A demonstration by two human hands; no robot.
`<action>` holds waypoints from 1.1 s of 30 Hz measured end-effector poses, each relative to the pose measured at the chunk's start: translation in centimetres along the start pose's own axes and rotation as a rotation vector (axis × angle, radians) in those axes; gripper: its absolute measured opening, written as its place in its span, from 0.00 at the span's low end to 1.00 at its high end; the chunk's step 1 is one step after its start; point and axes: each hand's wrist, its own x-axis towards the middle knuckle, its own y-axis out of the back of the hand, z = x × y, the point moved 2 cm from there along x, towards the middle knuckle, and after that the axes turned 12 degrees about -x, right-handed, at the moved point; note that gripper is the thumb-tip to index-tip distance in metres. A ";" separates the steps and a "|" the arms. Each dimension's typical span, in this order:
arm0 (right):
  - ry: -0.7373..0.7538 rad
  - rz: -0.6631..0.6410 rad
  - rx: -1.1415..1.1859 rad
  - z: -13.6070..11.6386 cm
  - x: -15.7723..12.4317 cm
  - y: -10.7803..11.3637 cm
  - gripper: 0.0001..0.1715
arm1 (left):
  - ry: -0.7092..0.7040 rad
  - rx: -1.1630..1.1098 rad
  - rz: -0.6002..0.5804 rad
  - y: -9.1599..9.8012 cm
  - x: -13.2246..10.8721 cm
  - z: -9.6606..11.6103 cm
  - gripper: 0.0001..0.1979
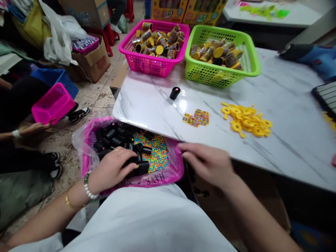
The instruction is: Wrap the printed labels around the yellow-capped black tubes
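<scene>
In my lap a pink basket (175,168) lined with clear plastic holds black cylindrical containers (110,134) and small multicoloured beads (159,154). My left hand (112,168) reaches into it, its fingers curled around a black container (139,157) among others. At the basket's right corner, by the table edge, is my right hand (207,162). Its fingers are bent together, slightly blurred, and whatever they hold is hidden. One black container (175,93) stands upright on the white table (162,113). Printed yellow stickers (201,117) lie close to it.
Yellow plastic ring pieces (248,120) form a pile on the table. Behind stand a pink basket (151,64) and a green basket (223,75), both full of labelled yellow-and-black containers. At left a person's hand (39,128) holds a small pink basket (54,105).
</scene>
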 end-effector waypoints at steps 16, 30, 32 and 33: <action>-0.195 -0.613 -0.089 -4.4 3.4 -10.5 0.10 | -0.025 0.240 -0.251 0.4 5.5 -1.2 0.11; 0.011 -0.631 -0.310 -5.9 4.3 -10.3 0.11 | 0.014 0.204 -0.248 -1.7 5.1 -2.5 0.08; 0.009 -0.666 -0.117 -5.7 3.9 -11.2 0.16 | 0.009 0.169 -0.248 -1.8 5.0 -2.7 0.07; -0.003 -0.652 -0.046 -5.4 3.8 -11.3 0.19 | 0.010 0.147 -0.247 -1.8 4.9 -2.9 0.07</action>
